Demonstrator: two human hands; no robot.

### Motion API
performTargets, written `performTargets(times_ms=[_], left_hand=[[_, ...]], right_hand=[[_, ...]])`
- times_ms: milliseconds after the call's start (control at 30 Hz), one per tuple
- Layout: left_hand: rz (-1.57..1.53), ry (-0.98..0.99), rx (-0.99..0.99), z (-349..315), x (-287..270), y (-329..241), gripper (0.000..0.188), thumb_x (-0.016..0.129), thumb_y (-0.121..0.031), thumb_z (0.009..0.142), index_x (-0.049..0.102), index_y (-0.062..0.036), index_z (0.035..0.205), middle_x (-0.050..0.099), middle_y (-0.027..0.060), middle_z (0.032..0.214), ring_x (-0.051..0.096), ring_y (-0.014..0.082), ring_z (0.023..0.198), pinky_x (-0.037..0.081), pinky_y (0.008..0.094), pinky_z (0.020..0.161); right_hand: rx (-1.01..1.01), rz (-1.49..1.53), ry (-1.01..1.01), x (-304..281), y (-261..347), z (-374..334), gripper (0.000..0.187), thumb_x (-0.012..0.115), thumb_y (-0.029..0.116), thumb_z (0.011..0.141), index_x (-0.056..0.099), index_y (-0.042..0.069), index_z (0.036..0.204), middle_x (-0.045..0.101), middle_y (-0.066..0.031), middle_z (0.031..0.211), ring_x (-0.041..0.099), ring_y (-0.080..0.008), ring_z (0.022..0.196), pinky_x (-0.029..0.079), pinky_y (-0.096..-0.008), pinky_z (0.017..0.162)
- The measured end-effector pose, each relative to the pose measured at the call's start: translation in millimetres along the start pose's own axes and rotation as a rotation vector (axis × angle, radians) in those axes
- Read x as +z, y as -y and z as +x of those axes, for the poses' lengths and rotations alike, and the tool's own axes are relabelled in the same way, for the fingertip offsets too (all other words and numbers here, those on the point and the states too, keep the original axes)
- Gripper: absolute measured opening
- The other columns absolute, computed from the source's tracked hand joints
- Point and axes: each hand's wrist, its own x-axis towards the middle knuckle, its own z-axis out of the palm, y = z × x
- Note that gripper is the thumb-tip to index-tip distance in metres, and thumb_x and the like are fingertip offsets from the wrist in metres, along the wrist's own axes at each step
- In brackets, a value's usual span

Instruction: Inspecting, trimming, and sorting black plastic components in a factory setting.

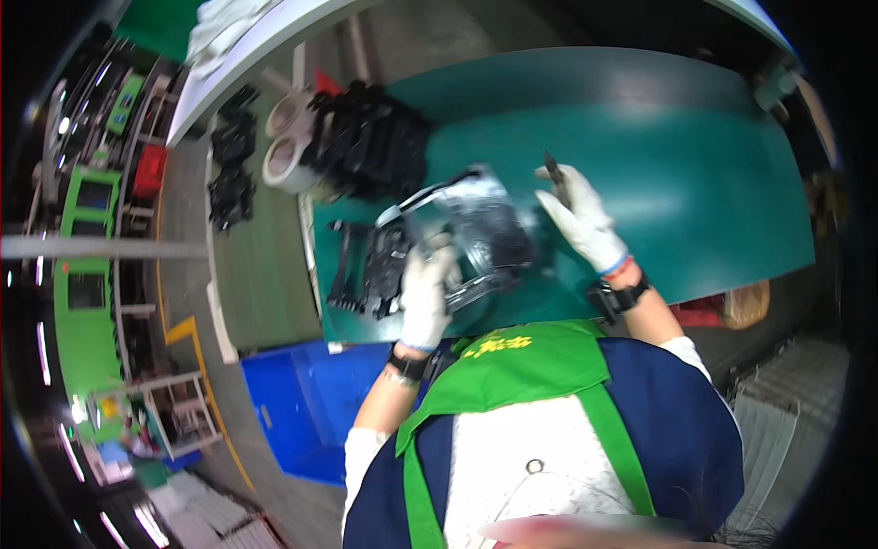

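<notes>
My left hand [427,295], in a white glove, grips the near side of a black plastic part [494,242] on the green table; motion blurs its fingertips. The part is a wide frame with a glossy dark panel that catches the light. Right of it, my gloved right hand [585,220] is raised above the table, closed on a slim dark hand tool [555,174] whose tip points away from me. Its exact kind is too blurred to tell. Another black openwork plastic piece [352,270] lies left of my left hand.
Stacked black plastic parts [375,142] stand at the table's [677,174] far left, beside white rolls [286,163]. More black parts [233,165] lie on a green surface [274,265] further left. A blue bin [306,403] sits below the table's near left edge.
</notes>
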Motion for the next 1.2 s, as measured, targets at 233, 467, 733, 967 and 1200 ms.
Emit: performTargets(times_ms=[233, 467, 733, 967, 1200], left_hand=[[-0.006, 0.15, -0.213, -0.3, 31.8, -28.5, 0.039, 0.06, -0.025, 0.102, 0.061, -0.0029, 0.135, 0.069, 0.009, 0.088, 0.066, 0.0193, 0.082, 0.051, 0.0333, 0.072], [0.943, 0.273, 0.548, 1.0, -40.5, -37.4, 0.036, 0.056, -0.036, 0.103, 0.075, -0.0071, 0.115, 0.075, 0.0185, 0.111, 0.069, 0.039, 0.109, 0.054, 0.0484, 0.09], [1.328, -0.147, 0.048, 28.5, -201.7, -1.8, 0.055, 0.068, -0.026, 0.091, 0.059, -0.0083, 0.142, 0.069, 0.0174, 0.125, 0.06, 0.0385, 0.124, 0.051, 0.0479, 0.101], [0.827, 0.255, 0.102, 27.9, -193.0, -1.2, 0.087, 0.067, -0.006, 0.086, 0.03, -0.0051, 0.164, 0.06, 0.0185, 0.144, 0.055, 0.0295, 0.136, 0.045, 0.0422, 0.114], [0.45, 0.459, 0.12, 51.3, -59.9, -105.6, 0.073, 0.063, -0.002, 0.087, 0.044, -0.0047, 0.158, 0.058, 0.0186, 0.151, 0.055, 0.0273, 0.14, 0.042, 0.0341, 0.117]], right_hand=[[-0.373, 0.005, 0.614, -3.5, 51.0, -32.0, 0.051, 0.078, 0.018, 0.086, 0.062, 0.005, 0.132, 0.066, -0.0137, 0.121, 0.068, -0.031, 0.109, 0.056, -0.0393, 0.092], [-0.155, -0.247, 0.673, -1.2, 47.6, -49.3, 0.049, 0.074, 0.011, 0.085, 0.062, 0.005, 0.131, 0.067, -0.0151, 0.123, 0.067, -0.0363, 0.113, 0.056, -0.0405, 0.095], [0.073, -0.156, 0.201, -7.6, 18.0, -43.0, 0.044, 0.061, -0.008, 0.083, 0.061, 0.003, 0.125, 0.066, -0.0145, 0.113, 0.067, -0.0275, 0.105, 0.055, -0.0375, 0.09], [0.132, 0.006, 0.045, 6.5, -45.1, -58.7, 0.046, 0.059, -0.013, 0.081, 0.056, -0.001, 0.125, 0.059, -0.0102, 0.112, 0.062, -0.0186, 0.106, 0.055, -0.0346, 0.092], [0.289, 0.183, 0.104, 21.1, -24.4, -43.8, 0.046, 0.058, -0.015, 0.08, 0.051, -0.004, 0.125, 0.055, -0.011, 0.115, 0.06, -0.0164, 0.103, 0.055, -0.0332, 0.091]])
